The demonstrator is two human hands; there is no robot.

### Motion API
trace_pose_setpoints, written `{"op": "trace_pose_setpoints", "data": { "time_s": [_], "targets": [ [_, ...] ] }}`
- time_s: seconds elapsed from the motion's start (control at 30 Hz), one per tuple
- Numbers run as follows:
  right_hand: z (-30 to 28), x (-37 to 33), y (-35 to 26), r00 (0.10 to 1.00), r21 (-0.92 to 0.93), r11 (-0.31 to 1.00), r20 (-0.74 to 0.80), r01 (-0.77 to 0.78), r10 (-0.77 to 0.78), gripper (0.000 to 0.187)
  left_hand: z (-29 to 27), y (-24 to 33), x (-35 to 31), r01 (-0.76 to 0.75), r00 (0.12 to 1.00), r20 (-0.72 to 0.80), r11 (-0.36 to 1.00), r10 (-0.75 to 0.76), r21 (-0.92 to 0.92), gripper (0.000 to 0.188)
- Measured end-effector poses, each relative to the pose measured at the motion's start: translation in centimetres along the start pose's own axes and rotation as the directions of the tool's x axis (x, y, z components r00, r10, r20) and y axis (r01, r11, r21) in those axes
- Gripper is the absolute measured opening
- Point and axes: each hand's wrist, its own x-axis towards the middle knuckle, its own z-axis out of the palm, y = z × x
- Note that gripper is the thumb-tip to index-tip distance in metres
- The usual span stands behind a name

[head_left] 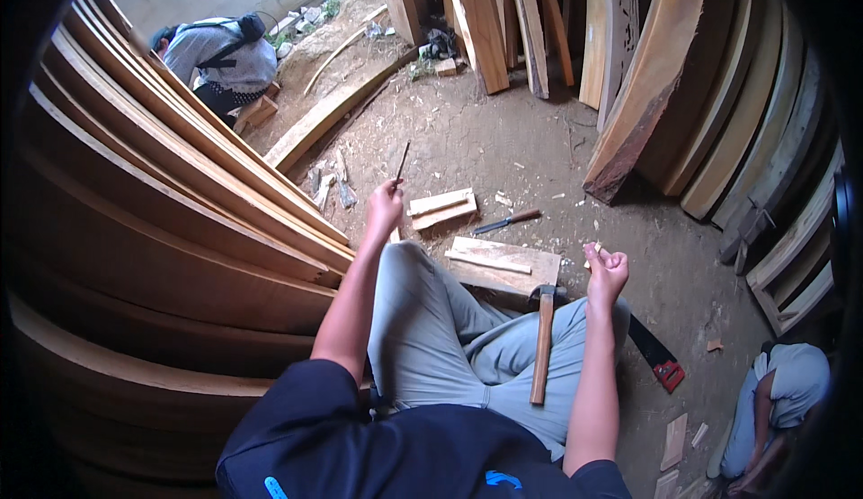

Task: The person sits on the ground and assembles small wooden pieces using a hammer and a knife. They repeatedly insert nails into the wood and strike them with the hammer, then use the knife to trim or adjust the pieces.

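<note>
My left hand (385, 209) is raised beyond my left knee, its fingers closed around a thin dark rod (404, 159) that points away from me. The exact kind of rod is too small to tell. Above my right knee, my right hand (609, 271) is closed in a pinch on a small pale wood piece (591, 253). Between the hands, a wooden block (542, 270) lies on the ground with a narrow wood strip (493, 262) on top. A hammer (543, 348) rests across my right leg, its head by the block.
Beyond the block lie a wooden-handled blade tool (509, 221) and a notched wood piece (441, 215). A red-handled handsaw (657, 355) lies right of my leg. Long planks (180, 166) lean at left, more boards (661, 76) at right. Two other people (225, 54) crouch, far left and near right.
</note>
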Motion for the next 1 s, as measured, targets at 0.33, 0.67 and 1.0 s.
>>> {"op": "trace_pose_setpoints", "data": {
  "time_s": [0.33, 0.67, 1.0],
  "targets": [
    [-2.9, -2.0, 2.8, 0.978, -0.123, 0.989, 0.183, -0.079, 0.1, 0.043, 2.0, -7.1, 0.3, 0.203, 0.965, 0.074, 0.894, -0.252, 0.4, 0.082],
    [0.7, -2.2, 5.5, 0.878, -0.229, 0.919, 0.291, -0.322, 0.38, 0.035, 12.3, 7.2, -8.9, -0.194, 0.542, 0.759, 0.933, 0.36, -0.303, 0.03],
    [0.8, -1.3, 10.7, 0.869, -0.252, 0.922, 0.332, -0.293, 0.367, 0.038, 17.3, 5.3, -14.7, -0.492, 0.676, 0.537, 0.851, 0.505, -0.183, 0.034]
  ]
}}
